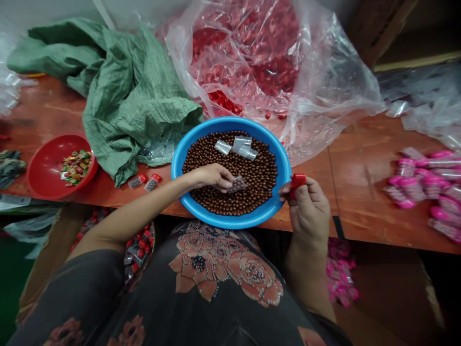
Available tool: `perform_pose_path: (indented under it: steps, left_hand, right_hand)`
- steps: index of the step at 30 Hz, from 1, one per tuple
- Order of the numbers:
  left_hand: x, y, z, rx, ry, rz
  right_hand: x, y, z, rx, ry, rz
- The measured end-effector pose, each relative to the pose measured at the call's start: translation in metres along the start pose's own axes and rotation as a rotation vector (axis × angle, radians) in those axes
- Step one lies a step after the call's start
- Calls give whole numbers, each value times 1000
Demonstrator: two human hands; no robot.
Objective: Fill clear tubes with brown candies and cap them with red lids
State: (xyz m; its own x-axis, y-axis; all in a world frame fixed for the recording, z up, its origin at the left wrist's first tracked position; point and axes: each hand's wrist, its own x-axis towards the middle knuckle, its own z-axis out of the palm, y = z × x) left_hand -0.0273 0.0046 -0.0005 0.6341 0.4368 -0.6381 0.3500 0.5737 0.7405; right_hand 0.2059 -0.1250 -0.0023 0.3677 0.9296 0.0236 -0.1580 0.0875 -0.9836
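Note:
My left hand [216, 178] pinches a small clear plastic container [237, 184] just over the brown balls [230, 204] in a blue basin [178, 166]. Brown balls show through the container's wall. Several more clear containers [243, 148] lie on top of the balls near the far side. At the basin's right rim, my right hand [310, 206] holds a red plastic cap [298, 182] between thumb and fingers. Left of the basin, two filled containers with red caps [153, 182] rest on the table.
Behind the basin spreads a clear bag of red caps [248, 62]. A green woven sack [133, 96] and a red bowl of wrapped sweets [46, 168] are at left. Pink-capped containers [428, 178] lie at right. Below the table edge, a box holds red-capped containers [139, 250].

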Motion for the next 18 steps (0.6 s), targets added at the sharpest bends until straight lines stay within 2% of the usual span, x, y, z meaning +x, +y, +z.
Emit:
perform_pose_path:
  steps: [6,12,18]
  left_hand:
    - [-41,6,-3,-243,-32,117]
    - [-63,8,4,-316,65,192]
    - [-71,1,9,-245,164,332]
  right_hand:
    - [3,-2,15,-109,-96,8]
    - [18,-9,48,-284,-264,-3]
    - [28,-24,81,-488,-419,-260]
